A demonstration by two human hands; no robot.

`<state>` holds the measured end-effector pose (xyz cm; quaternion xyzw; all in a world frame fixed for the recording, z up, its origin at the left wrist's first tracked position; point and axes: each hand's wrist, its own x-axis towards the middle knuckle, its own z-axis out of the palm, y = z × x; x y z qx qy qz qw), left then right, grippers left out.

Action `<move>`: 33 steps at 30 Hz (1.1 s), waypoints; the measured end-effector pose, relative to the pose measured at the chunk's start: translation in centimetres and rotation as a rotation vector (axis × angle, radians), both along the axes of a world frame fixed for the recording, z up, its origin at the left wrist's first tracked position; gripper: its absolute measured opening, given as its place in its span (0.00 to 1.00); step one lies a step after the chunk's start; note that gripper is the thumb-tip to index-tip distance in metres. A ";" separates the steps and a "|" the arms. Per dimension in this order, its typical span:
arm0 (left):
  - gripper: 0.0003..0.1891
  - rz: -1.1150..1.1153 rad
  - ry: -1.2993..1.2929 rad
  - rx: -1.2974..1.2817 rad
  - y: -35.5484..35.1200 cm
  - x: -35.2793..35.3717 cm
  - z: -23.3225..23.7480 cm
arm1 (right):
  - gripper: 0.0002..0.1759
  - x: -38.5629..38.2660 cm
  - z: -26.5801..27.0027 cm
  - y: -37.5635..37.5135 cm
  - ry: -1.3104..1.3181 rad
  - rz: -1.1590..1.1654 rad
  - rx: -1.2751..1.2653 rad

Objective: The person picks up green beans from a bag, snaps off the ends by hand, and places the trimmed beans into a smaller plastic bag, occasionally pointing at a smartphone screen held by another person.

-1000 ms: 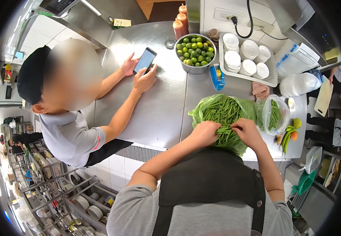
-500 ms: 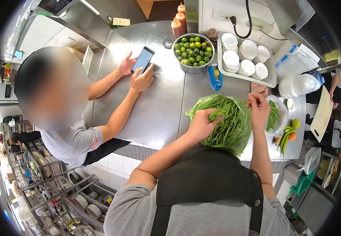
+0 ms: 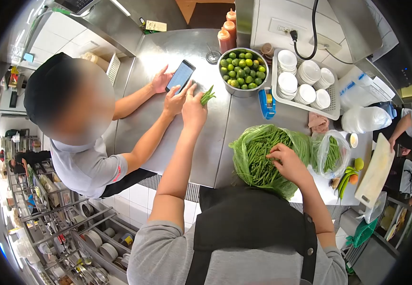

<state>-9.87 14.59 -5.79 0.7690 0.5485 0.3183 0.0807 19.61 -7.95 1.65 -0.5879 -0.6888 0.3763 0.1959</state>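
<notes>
My left hand (image 3: 195,111) is closed around a small bunch of green beans (image 3: 208,95), whose tips stick out past the fingers. It is raised over the steel counter, close beside a co-worker's hand that holds a phone (image 3: 181,76). A green plastic bag (image 3: 238,148), open at the top, holds a large heap of green beans (image 3: 259,159). Over the right side of that heap is my right hand (image 3: 290,164), its fingers bent and apart, with nothing visible in them. Just right of it lies a clear plastic bag (image 3: 344,151) with more green beans inside.
A steel bowl of limes (image 3: 242,71), a blue tape dispenser (image 3: 267,103) and a white basket of small stacked cups (image 3: 332,109) stand farther back. Green chillies (image 3: 344,183) lie at the right. A co-worker (image 3: 84,159) leans on the counter's left side; another person holds a cutting board (image 3: 376,171).
My left hand has moved left from the bag with a bunch of beans. My right hand has come down and left over the heap. At the right, the cutting board has shifted nearer.
</notes>
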 end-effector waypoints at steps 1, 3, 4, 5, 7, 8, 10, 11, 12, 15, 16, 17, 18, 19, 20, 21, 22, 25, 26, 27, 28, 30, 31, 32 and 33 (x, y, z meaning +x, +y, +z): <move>0.09 0.000 0.066 -0.022 0.6 -0.1 -0.1 | 0.13 0.0 0.0 -0.1 0.015 -0.006 -0.008; 0.08 -0.011 0.190 -0.077 2.1 -0.2 -0.5 | 0.12 0.2 0.1 -0.2 0.027 -0.010 -0.031; 0.08 0.003 0.226 -0.086 2.7 -0.1 -0.7 | 0.11 0.3 0.2 -0.3 0.025 -0.010 -0.047; 0.08 0.015 0.261 -0.094 3.2 0.0 -0.9 | 0.11 0.5 0.2 -0.4 0.022 -0.012 -0.062; 0.08 0.018 0.295 -0.136 4.4 0.2 -0.8 | 0.10 0.6 0.3 -0.8 0.006 -0.023 -0.062; 0.08 0.012 0.311 -0.127 4.8 0.3 -0.9 | 0.10 0.6 0.3 -0.9 -0.004 -0.030 -0.061; 0.08 -0.001 0.343 -0.114 5.4 0.6 -0.8 | 0.10 0.5 0.5 -1.2 0.003 -0.047 -0.079; 0.08 -0.006 0.350 -0.121 5.7 0.7 -0.8 | 0.10 0.4 0.4 -1.3 0.005 -0.055 -0.089; 0.08 -0.010 0.357 -0.131 5.8 0.9 -0.4 | 0.10 0.4 0.3 -1.5 0.010 -0.056 -0.093; 0.09 0.001 0.348 -0.148 5.9 1.2 0.2 | 0.10 0.4 -0.1 -1.7 0.024 -0.060 -0.101; 0.09 0.010 0.342 -0.152 5.9 1.2 0.3 | 0.10 0.4 -0.1 -1.8 0.028 -0.060 -0.102; 0.09 0.015 0.343 -0.163 5.9 1.2 0.5 | 0.10 0.3 -0.1 -1.8 0.033 -0.060 -0.103; 0.09 0.021 0.344 -0.175 6.0 1.2 0.6 | 0.10 0.2 -0.2 -1.9 0.033 -0.059 -0.103; 0.09 0.027 0.345 -0.187 6.2 1.1 0.6 | 0.10 0.2 -0.1 -1.8 0.032 -0.056 -0.103; 0.09 0.029 0.346 -0.188 6.5 1.0 0.6 | 0.11 0.3 -0.1 -1.7 0.029 -0.054 -0.101; 0.08 0.030 0.346 -0.190 6.6 0.9 0.5 | 0.11 0.3 0.0 -1.7 0.024 -0.053 -0.106; 0.08 0.032 0.347 -0.192 6.8 0.9 0.4 | 0.11 0.3 0.0 -1.7 0.020 -0.051 -0.111; 0.08 0.007 0.358 -0.188 7.1 0.8 0.1 | 0.11 0.2 0.0 -1.6 0.017 -0.051 -0.119; 0.08 -0.008 0.355 -0.165 7.1 0.8 0.0 | 0.11 0.2 0.0 -1.6 0.018 -0.052 -0.121; 0.08 -0.024 0.353 -0.144 6.9 1.1 0.0 | 0.11 0.2 -0.1 -1.6 0.016 -0.050 -0.120; 0.09 -0.040 0.350 -0.123 6.7 1.2 0.0 | 0.11 0.2 -0.1 -1.6 0.014 -0.048 -0.120; 0.09 -0.011 0.358 -0.159 6.3 1.7 0.3 | 0.11 0.2 -0.2 -1.7 0.017 -0.048 -0.117; 0.09 0.003 0.360 -0.174 6.3 1.9 0.5 | 0.11 0.2 -0.3 -1.7 0.021 -0.050 -0.112; 0.08 0.004 0.348 -0.166 6.3 1.9 0.4 | 0.11 0.2 -0.3 -1.7 0.026 -0.052 -0.108; 0.08 0.004 0.336 -0.160 6.2 1.8 0.2 | 0.11 0.2 -0.2 -1.9 0.025 -0.052 -0.110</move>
